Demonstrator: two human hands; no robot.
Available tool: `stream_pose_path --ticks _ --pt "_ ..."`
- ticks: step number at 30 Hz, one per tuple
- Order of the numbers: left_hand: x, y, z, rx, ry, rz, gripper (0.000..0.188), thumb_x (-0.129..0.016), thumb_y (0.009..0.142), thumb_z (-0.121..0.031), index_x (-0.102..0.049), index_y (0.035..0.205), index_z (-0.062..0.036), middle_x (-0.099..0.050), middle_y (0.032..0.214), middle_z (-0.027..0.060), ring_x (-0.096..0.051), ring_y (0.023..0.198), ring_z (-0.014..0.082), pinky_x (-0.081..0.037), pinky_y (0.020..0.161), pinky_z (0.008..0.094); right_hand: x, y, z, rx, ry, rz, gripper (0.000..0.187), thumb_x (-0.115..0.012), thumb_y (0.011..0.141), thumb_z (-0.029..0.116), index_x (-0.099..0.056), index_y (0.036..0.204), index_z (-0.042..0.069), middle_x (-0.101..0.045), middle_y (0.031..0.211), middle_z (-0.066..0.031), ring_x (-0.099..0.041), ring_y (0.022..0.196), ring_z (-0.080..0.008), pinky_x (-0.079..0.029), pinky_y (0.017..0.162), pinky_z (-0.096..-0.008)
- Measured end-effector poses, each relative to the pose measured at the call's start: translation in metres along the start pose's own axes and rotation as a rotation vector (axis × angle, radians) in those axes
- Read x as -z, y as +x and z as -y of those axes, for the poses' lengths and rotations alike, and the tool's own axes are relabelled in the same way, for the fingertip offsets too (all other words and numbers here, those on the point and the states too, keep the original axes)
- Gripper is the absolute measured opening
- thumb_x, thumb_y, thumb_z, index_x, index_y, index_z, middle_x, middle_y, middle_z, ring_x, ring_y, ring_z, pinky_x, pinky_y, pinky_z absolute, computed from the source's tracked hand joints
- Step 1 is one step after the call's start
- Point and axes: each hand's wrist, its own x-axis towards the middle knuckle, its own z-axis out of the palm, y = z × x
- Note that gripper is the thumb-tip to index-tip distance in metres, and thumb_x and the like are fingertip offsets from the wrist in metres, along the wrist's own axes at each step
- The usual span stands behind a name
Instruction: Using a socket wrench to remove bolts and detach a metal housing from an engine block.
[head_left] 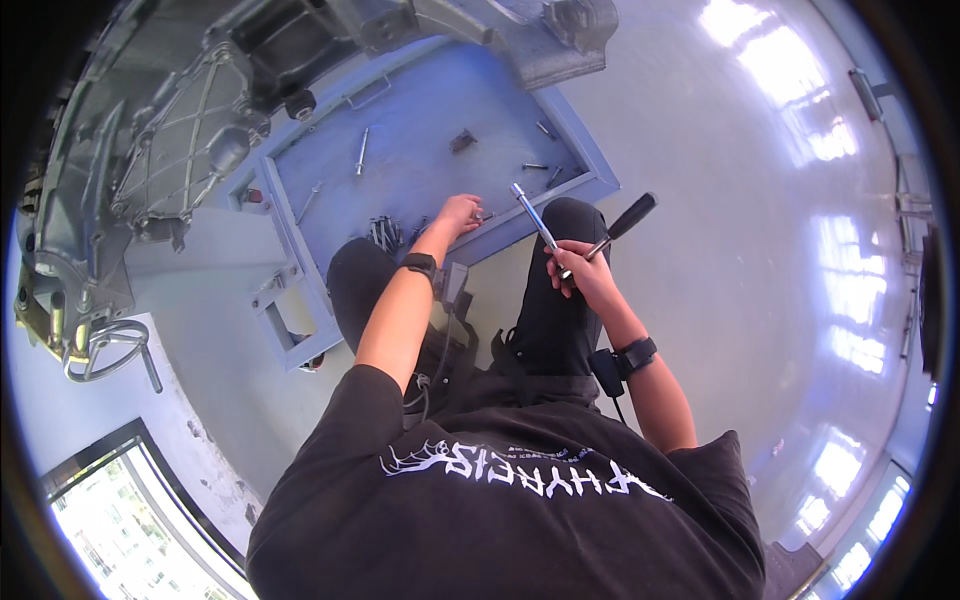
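Note:
My right hand (578, 268) is closed around a ratchet wrench (630, 217) with a black handle. A long silver extension bar (533, 214) sticks out from it toward the blue tray, above my right knee. Over the near edge of the tray (590, 160), my left hand (461, 213) has its fingers curled together. Something small shows at those fingertips, too small to name. Left of that hand lies a cluster of bolts (384, 234). Farther into the tray are a long bolt (361, 152), a small dark block (463, 141) and a few loose bolts (535, 166) toward the right.
A large grey metal casing (190, 140) overhangs the tray at the upper left. Below it hangs a metal handwheel (105, 350) with a crank handle. The tray belongs to a blue metal frame (290, 310). My knees are on either side of its near corner; grey floor (720, 250) extends to the right.

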Motion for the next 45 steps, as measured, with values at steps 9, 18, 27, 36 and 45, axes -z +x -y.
stream_pose_path --ticks 9,18,27,36,45 --pt "0.006 -0.008 -0.019 0.033 0.128 0.148 0.055 -0.052 0.079 -0.009 -0.052 0.133 -0.0071 -0.058 0.124 0.0128 -0.063 0.101 0.0273 -0.052 0.086 0.0361 0.007 0.002 0.003 -0.037 0.032 0.024 0.027 -0.054 0.095 0.018 -0.06 0.106 -0.006 -0.062 0.076 -0.0079 -0.059 0.059 -0.0128 -0.041 0.043 -0.023" --pt "0.014 -0.013 -0.015 -0.003 0.058 0.122 0.045 -0.051 0.087 -0.015 -0.055 0.131 -0.0074 -0.06 0.124 0.011 -0.065 0.099 0.0229 -0.052 0.083 0.0339 0.007 0.002 0.004 -0.016 0.076 0.042 0.029 -0.055 0.093 0.019 -0.059 0.106 -0.007 -0.063 0.076 -0.009 -0.06 0.059 -0.0145 -0.042 0.044 -0.0241" --pt "0.053 -0.034 -0.025 -0.035 0.004 0.032 0.032 -0.049 0.091 -0.02 -0.057 0.119 -0.0064 -0.067 0.113 0.009 -0.066 0.099 0.0196 -0.051 0.08 0.0302 0.009 0.001 0.005 -0.01 0.079 0.055 0.028 -0.055 0.093 0.019 -0.06 0.105 -0.006 -0.063 0.076 -0.0092 -0.06 0.06 -0.0146 -0.042 0.045 -0.0241" --pt "0.065 -0.035 -0.003 -0.208 0.832 -0.092 0.027 -0.061 0.078 -0.021 -0.072 0.098 -0.0067 -0.072 0.099 0.0141 -0.07 0.088 0.0283 -0.055 0.077 0.0389 0.01 0.0 0.005 -0.006 0.075 0.073 0.028 -0.055 0.093 0.019 -0.06 0.104 -0.006 -0.063 0.076 -0.009 -0.06 0.06 -0.0145 -0.043 0.045 -0.024" --pt "0.011 -0.034 0.013 -0.023 1.103 -0.41 0.039 -0.071 0.074 -0.024 -0.068 0.109 -0.0055 -0.067 0.114 0.0195 -0.064 0.107 0.0346 -0.053 0.091 0.0429 0.009 0.001 -0.004 0.004 0.054 0.014 0.027 -0.056 0.093 0.018 -0.059 0.104 -0.006 -0.063 0.075 -0.0088 -0.061 0.057 -0.0139 -0.044 0.043 -0.0232"
